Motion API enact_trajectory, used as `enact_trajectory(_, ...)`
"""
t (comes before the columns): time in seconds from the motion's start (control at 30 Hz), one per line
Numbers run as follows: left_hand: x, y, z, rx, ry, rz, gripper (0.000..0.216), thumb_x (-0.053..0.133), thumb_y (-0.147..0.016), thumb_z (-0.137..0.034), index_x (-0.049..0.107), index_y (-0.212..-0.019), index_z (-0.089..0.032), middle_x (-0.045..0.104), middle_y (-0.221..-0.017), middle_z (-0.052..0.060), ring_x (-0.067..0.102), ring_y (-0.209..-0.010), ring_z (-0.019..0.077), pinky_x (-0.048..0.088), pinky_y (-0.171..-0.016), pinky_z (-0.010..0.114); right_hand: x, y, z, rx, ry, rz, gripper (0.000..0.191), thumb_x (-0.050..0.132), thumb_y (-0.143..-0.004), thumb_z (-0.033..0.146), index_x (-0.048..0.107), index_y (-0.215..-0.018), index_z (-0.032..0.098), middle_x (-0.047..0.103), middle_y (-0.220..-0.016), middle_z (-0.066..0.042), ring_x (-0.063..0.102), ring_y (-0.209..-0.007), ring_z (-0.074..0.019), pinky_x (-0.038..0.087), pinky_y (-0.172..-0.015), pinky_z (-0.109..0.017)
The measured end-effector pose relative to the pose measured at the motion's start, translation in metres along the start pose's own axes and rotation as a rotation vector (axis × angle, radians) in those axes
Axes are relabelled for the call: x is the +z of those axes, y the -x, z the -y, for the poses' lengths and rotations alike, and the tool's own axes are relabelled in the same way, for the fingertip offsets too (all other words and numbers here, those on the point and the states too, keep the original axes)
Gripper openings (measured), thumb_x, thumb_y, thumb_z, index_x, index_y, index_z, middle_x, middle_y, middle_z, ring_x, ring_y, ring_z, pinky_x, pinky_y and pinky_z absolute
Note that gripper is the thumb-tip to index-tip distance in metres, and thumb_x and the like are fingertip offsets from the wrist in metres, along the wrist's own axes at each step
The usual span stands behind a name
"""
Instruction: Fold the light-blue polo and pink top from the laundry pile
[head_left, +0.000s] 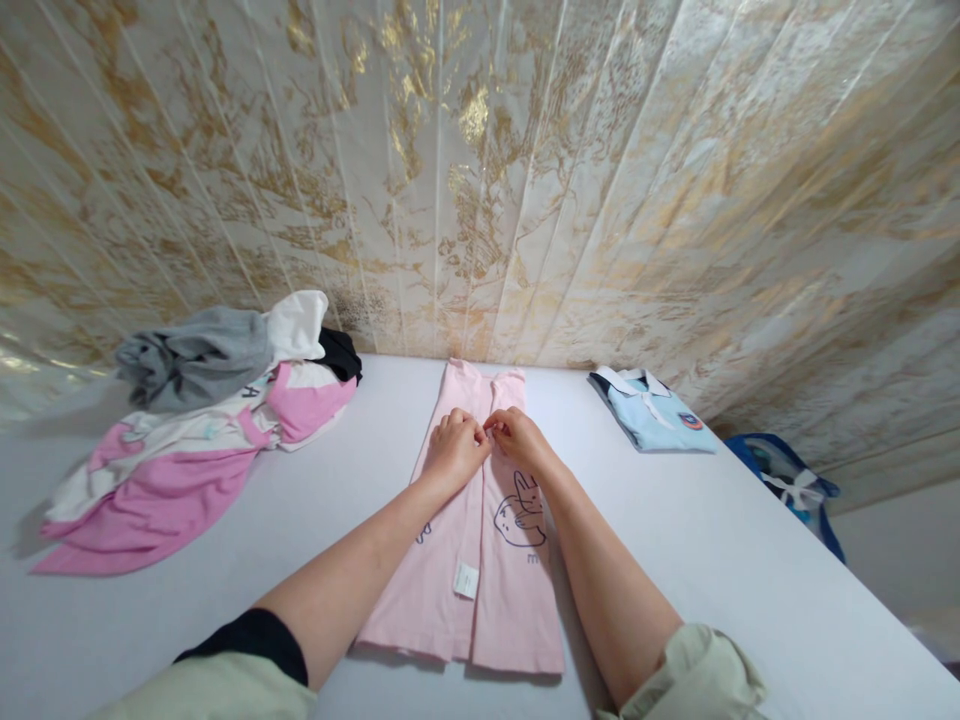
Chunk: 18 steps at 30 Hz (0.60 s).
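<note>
I note left hand (459, 447) and right hand (519, 440) close together, pinching the pink garment (517, 622); I advise light, even tension.

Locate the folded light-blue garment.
In the head view, the folded light-blue garment lies on the right, near the far end of the white table, to the right of the pink garment.

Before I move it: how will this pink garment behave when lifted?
The pink garment likely flops: its cloth wrinkles near the top. Its panels may swing apart: a split runs between them. Probably light, since it lies thin.
</note>
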<state>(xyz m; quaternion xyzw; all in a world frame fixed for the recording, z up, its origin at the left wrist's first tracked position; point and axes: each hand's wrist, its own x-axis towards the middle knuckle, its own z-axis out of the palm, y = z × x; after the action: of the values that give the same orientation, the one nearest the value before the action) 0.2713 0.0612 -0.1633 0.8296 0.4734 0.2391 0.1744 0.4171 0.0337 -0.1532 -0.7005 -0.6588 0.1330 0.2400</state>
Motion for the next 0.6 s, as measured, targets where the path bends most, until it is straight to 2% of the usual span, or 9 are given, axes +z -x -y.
enact_trajectory(0.2,-0.006,-0.003,0.006,0.045,0.095,0.012,0.008,0.058,-0.082,-0.017,0.064,-0.078,-0.020,0.061,-0.097,0.005,0.057,-0.094,0.0196,0.045,-0.087,0.033,0.002,0.002,0.002,0.005,0.099,-0.018,0.023,0.050,-0.085,0.010,0.067,-0.094,0.024,0.054,-0.089,-0.001,0.054,-0.076,-0.0119,0.038,-0.069,-0.021)
enact_trajectory(0.37,-0.009,-0.005,0.013,0.101,0.171,-0.009,0.024,0.050,-0.079,-0.002,0.064,-0.088,-0.019,0.062,-0.097,0.004,0.059,-0.096,0.0166,0.046,-0.091,0.030,0.002,0.003,0.005,0.015,0.147,-0.026,0.017,0.049,-0.089,0.014,0.062,-0.094,0.023,0.057,-0.091,-0.002,0.056,-0.080,-0.0133,0.038,-0.069,-0.021)
enact_trajectory(0.6,-0.007,-0.004,0.015,0.113,0.168,-0.007,0.023,0.053,-0.078,-0.004,0.065,-0.090,-0.020,0.062,-0.098,0.004,0.059,-0.098,0.0168,0.046,-0.092,0.031,0.002,0.003,0.005,-0.008,0.172,0.000,0.020,0.045,-0.091,0.012,0.062,-0.096,0.023,0.057,-0.095,-0.003,0.057,-0.082,-0.0135,0.038,-0.070,-0.022)
